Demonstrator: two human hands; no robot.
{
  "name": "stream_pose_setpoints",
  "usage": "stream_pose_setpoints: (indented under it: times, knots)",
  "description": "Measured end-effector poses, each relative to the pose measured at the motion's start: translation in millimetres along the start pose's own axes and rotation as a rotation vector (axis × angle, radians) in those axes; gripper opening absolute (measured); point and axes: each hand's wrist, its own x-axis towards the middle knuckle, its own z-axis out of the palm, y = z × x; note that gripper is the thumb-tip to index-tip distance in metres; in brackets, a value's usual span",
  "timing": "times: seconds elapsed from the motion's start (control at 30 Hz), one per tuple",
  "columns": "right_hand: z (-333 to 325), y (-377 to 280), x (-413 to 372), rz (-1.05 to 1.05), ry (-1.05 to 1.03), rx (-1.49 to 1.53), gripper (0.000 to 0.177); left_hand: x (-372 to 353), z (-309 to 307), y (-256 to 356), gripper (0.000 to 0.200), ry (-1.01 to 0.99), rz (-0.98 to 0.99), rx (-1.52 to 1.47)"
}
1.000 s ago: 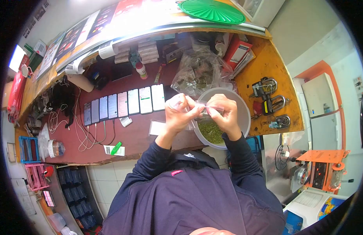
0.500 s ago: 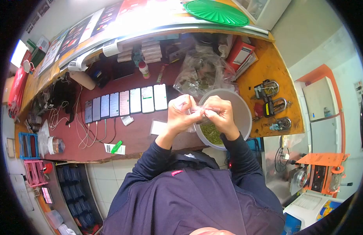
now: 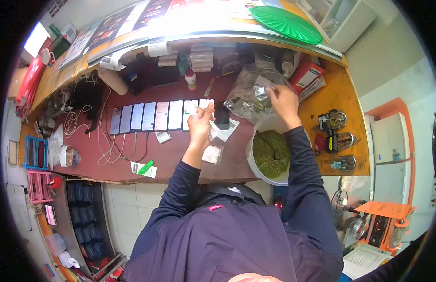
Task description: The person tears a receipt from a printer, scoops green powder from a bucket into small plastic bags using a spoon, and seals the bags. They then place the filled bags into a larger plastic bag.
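Observation:
Over the right end of the row of phones (image 3: 162, 115), my left hand (image 3: 199, 129) is closed, with a bit of clear plastic (image 3: 213, 131) showing at its side. My right hand (image 3: 284, 104) reaches past the white tub and pinches a small clear plastic bag (image 3: 262, 86) over a large clear plastic bag (image 3: 248, 101). The white tub (image 3: 251, 164) holds chopped green leaf (image 3: 269, 155), with a dark spoon-like handle (image 3: 275, 149) lying in it. A small clear packet with something pale inside (image 3: 212, 154) lies on the table below my left hand.
A dark phone (image 3: 221, 116) and white paper (image 3: 228, 129) lie right of the row. Charging cables (image 3: 107, 150) run left. A green marker (image 3: 145, 168) rests on a card. Metal clamp-like devices (image 3: 337, 141) stand right. A shelf with a green lid (image 3: 286, 23) overhangs the back.
My hands were together over the tub; now they are apart, the left moved left, the right forward to the large bag. The tub's contents show more fully. The view has shifted.

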Motion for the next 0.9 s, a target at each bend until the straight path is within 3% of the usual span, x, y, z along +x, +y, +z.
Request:
stream_pose_setpoints:
  times: [0.03,0.13,0.2,0.27,0.33,0.4,0.47,0.53,0.6,0.63,0.73,0.77,0.9]
  knots:
    - [0,-6,-4,-0.101,0.098,-0.313,0.055,1,0,-4,0.048,0.058,0.023,-0.027]
    - [-8,-58,-23,-0.007,-0.354,0.348,0.061,3,9,-16,0.048,0.134,0.069,-0.081]
    - [3,-91,-53,-0.102,-0.537,0.63,0.036,-3,16,-17,0.047,0.101,0.036,-0.134]
    - [18,-99,-67,0.122,-0.494,0.774,0.024,-6,17,-15,0.045,0.047,0.018,-0.108]
    - [21,-96,-69,0.175,-0.378,0.905,0.02,-5,16,-6,0.042,0.045,0.084,-0.189]
    - [22,-95,-73,0.227,-0.257,1.032,0.016,-10,10,-2,0.04,0.031,-0.024,-0.243]
    - [23,-96,-78,0.18,-0.113,1.058,0.012,-15,7,-7,0.038,-0.225,-0.044,-0.245]
    - [29,-95,-80,0.236,-0.139,1.137,0.013,-19,14,-4,0.037,-0.287,-0.103,-0.204]
    - [25,-96,-82,0.543,-0.161,1.533,0.013,-21,16,0,0.034,-0.283,-0.145,-0.251]
    - [19,-98,-82,0.576,-0.142,1.582,0.013,-19,11,-1,0.028,-0.273,-0.143,-0.21]
    - [16,-95,-86,0.582,-0.049,1.528,0.013,-13,1,4,0.022,-0.18,-0.196,-0.277]
    - [14,-93,-87,0.583,-0.048,1.529,0.013,-12,2,3,0.022,-0.111,-0.116,-0.351]
    - [7,-98,-92,0.447,0.097,1.288,0.012,-10,-13,7,0.029,-0.164,0.001,-0.357]
